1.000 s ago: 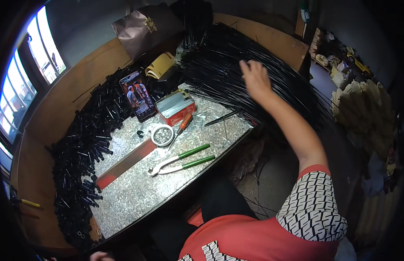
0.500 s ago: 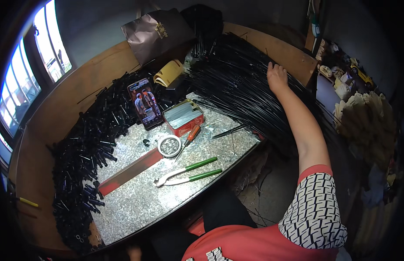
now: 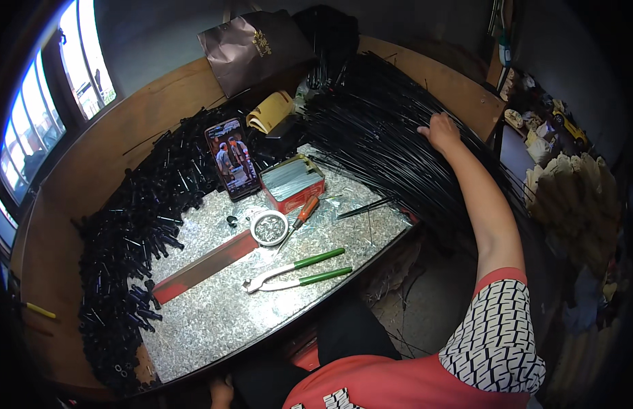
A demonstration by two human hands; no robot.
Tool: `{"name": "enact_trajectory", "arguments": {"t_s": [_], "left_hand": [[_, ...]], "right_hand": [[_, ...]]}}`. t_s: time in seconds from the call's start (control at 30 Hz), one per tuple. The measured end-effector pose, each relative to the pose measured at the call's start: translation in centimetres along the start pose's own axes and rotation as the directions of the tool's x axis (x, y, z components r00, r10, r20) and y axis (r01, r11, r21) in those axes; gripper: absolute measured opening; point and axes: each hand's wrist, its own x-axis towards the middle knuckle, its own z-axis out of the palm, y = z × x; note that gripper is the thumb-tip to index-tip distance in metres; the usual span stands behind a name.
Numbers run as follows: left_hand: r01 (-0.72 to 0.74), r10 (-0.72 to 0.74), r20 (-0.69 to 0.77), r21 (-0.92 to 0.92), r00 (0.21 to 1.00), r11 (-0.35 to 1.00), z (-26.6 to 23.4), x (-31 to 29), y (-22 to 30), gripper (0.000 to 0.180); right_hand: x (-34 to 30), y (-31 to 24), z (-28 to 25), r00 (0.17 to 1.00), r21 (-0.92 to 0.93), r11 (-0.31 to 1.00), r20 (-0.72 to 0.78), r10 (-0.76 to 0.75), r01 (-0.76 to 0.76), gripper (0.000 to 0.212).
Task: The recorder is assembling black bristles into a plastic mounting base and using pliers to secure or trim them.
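A big heap of thin black rods (image 3: 378,116) lies at the far right of the bench. My right hand (image 3: 442,133) rests on its right part, fingers curled down among the rods and thumb pointing left; how many it grips is hidden. My left hand (image 3: 222,392) is low at the bottom edge, below the bench front, dim and partly cut off, so its fingers cannot be made out. Green-handled pincers (image 3: 299,269) lie on the speckled benchtop (image 3: 214,334). Behind them are an orange-handled screwdriver (image 3: 307,210) and a white round dish of small metal bits (image 3: 269,228).
A red tin (image 3: 299,194) of grey strips and a lit phone (image 3: 233,160) stand behind the dish. Short black tubular parts (image 3: 136,225) bank along the left. A long reddish bar (image 3: 207,266) lies mid-bench. A wooden rim (image 3: 64,211) and a brown bag (image 3: 255,51) bound the back.
My right hand has drawn slightly nearer over the rods, its fingers going from outstretched to curled. More of my left hand shows at the bottom edge. The view has shifted a little.
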Motion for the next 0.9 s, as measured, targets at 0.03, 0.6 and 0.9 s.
{"name": "enact_trajectory", "arguments": {"t_s": [0.03, 0.6, 0.9], "left_hand": [[-0.053, 0.052, -0.044, -0.019, 0.998, 0.998, 0.8, 0.3, -1.1, 0.052], [0.025, -0.024, -0.032, 0.051, 0.999, 0.998, 2.2, -0.2, -1.4, 0.051], [0.010, -0.011, -0.044, -0.031, 0.999, 0.999, 1.8, -1.3, -2.2, 0.052]], "right_hand": [[-0.1, -0.1, -0.2, 1.000, -0.002, 1.000, 0.000, 0.002, -0.002, 0.045], [0.2, -2.1, -0.6, 0.981, -0.118, 0.991, 0.189, -0.041, 0.064, 0.023], [-0.6, -5.7, -9.1, 0.980, -0.047, 0.979, 0.039, -0.194, 0.196, 0.022]]}}
